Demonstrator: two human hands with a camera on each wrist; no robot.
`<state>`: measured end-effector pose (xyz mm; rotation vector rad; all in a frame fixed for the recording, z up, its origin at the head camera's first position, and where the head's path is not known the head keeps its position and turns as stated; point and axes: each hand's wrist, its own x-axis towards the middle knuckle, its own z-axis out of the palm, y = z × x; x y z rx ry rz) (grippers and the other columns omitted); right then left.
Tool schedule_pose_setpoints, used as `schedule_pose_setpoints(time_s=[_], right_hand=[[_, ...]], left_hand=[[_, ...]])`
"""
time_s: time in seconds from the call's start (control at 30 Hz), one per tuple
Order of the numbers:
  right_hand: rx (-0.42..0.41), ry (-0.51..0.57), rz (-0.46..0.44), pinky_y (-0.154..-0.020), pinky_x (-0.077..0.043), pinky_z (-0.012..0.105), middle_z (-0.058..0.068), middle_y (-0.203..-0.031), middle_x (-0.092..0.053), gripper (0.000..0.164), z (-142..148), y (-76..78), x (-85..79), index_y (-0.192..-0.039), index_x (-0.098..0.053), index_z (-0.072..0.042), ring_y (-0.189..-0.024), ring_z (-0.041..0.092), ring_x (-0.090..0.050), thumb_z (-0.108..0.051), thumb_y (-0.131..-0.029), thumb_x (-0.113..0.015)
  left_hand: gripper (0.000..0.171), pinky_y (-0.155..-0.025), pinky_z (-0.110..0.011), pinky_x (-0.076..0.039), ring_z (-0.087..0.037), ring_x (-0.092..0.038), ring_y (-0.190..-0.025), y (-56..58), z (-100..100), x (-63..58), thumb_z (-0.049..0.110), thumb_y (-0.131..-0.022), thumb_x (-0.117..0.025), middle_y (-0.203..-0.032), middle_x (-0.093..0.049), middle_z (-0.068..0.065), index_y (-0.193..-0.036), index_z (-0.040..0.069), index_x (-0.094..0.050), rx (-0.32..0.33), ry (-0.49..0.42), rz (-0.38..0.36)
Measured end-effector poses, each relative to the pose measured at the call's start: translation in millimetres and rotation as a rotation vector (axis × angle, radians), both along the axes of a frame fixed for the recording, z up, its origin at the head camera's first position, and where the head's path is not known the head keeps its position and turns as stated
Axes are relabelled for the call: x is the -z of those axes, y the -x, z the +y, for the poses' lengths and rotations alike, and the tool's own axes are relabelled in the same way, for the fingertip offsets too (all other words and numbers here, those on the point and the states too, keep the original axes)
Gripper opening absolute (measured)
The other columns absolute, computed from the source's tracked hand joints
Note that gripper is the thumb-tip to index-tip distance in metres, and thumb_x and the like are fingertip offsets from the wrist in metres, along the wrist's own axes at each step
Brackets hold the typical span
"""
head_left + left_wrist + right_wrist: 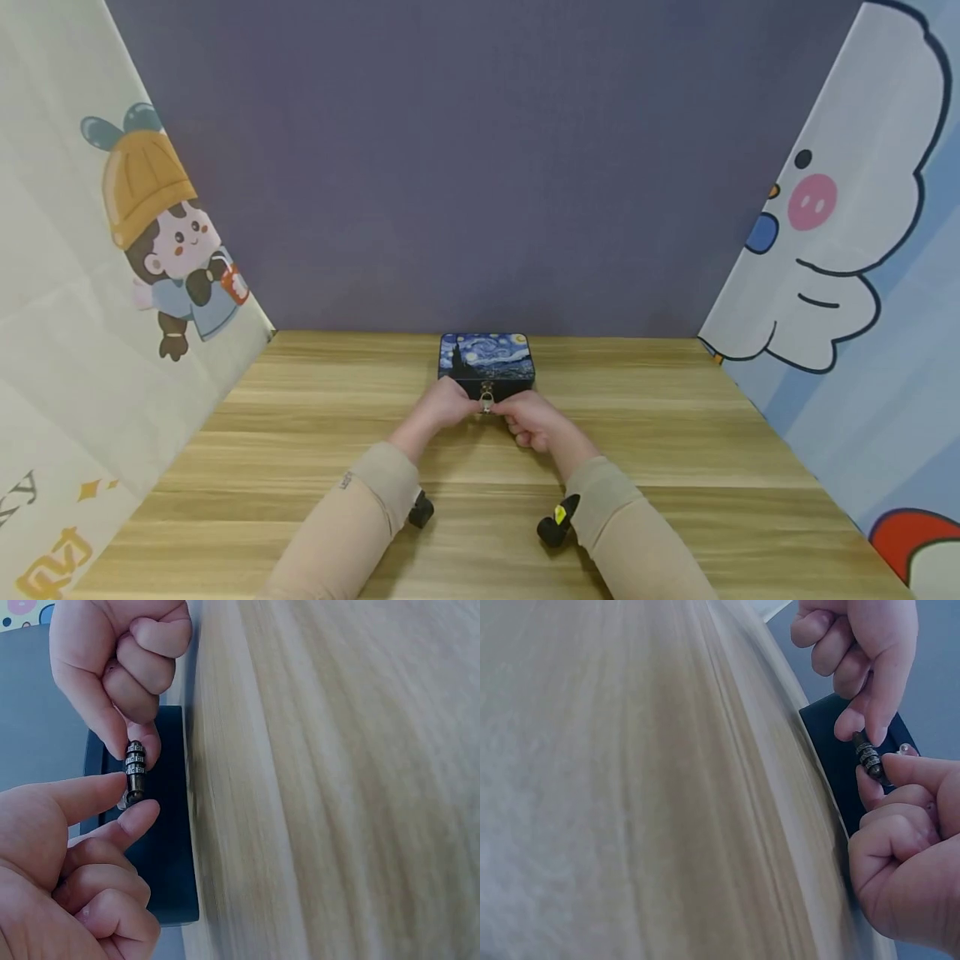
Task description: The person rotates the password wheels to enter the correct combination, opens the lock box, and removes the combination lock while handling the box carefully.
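Observation:
A small combination padlock (487,402) with number rings hangs at the front clasp of a dark box (486,357), whose lid bears a swirling blue night-sky picture. My left hand (447,403) pinches one end of the padlock between thumb and forefinger. From the other side, my right hand (534,417) pinches the opposite end, its remaining fingers curled in. In the left wrist view the padlock's rings (135,761) show between both hands' fingertips. The right wrist view has the same padlock, tilted, before the box's dark front. The digits are too small to read.
The box stands on a wood-grain table (330,400) near its back edge, close to a grey-purple back panel (480,167). Cartoon-printed sheets flank the table, one left (60,250) and one right (862,275). Black wrist cameras (553,532) sit below the sleeves.

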<state>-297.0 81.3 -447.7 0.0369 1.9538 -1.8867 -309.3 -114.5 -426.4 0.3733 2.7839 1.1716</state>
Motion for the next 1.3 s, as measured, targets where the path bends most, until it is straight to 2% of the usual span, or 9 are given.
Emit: schedule_pose_setpoints(time_s=[0.37, 0.57, 0.73, 0.93, 1.3], right_hand=[[0.003, 0.008, -0.02, -0.04, -0.021, 0.022, -0.005, -0.056, -0.027, 0.031, -0.9, -2.2, 0.0, -0.068, -0.049, -0.01, -0.045, 0.008, -0.024, -0.013, -0.093, -0.066], [0.013, -0.004, -0.018, -0.039, -0.022, 0.021, -0.006, -0.057, -0.028, 0.025, -0.8, -2.2, -0.1, -0.075, -0.054, -0.007, -0.045, 0.007, -0.024, -0.014, -0.094, -0.067], [0.008, -0.005, -0.005, -0.04, -0.021, 0.021, -0.006, -0.058, -0.027, 0.016, -0.2, -1.7, 0.3, -0.089, -0.064, -0.001, -0.046, 0.007, -0.024, -0.014, -0.097, -0.065], [0.009, -0.01, 0.007, -0.04, -0.021, 0.021, -0.006, -0.057, -0.028, 0.019, 1.2, -0.9, 1.7, -0.103, -0.067, 0.004, -0.046, 0.007, -0.023, -0.013, -0.098, -0.064], [0.023, 0.002, 0.011, -0.039, -0.023, 0.021, -0.006, -0.057, -0.027, 0.015, 1.0, -1.9, 1.8, -0.104, -0.067, 0.003, -0.045, 0.006, -0.022, -0.01, -0.098, -0.062]], left_hand=[[0.055, -0.04, -0.024, -0.024, -0.007, -0.032, -0.037, -0.9, 1.3, 0.0, 0.019, -0.084, -0.075, -0.04, -0.034, 0.01, -0.041, 0.021, -0.041, -0.002, 0.027, 0.047], [0.053, -0.04, -0.024, -0.024, -0.007, -0.031, -0.038, -1.4, 2.6, -0.2, 0.018, -0.084, -0.074, -0.04, -0.034, 0.011, -0.041, 0.021, -0.043, -0.012, 0.028, 0.058], [0.053, -0.041, -0.025, -0.025, -0.008, -0.032, -0.039, -2.6, 4.6, -1.1, 0.016, -0.084, -0.075, -0.04, -0.034, 0.01, -0.042, 0.019, -0.043, -0.018, 0.038, 0.058], [0.053, -0.042, -0.025, -0.027, -0.009, -0.033, -0.039, -2.4, 7.4, -3.0, 0.018, -0.085, -0.075, -0.041, -0.035, 0.009, -0.043, 0.019, -0.042, -0.021, 0.051, 0.054], [0.054, -0.04, -0.024, -0.021, -0.007, -0.028, -0.037, -3.3, 9.5, -3.2, 0.015, -0.083, -0.074, -0.04, -0.03, 0.01, -0.043, 0.02, -0.039, -0.032, 0.048, 0.058]])
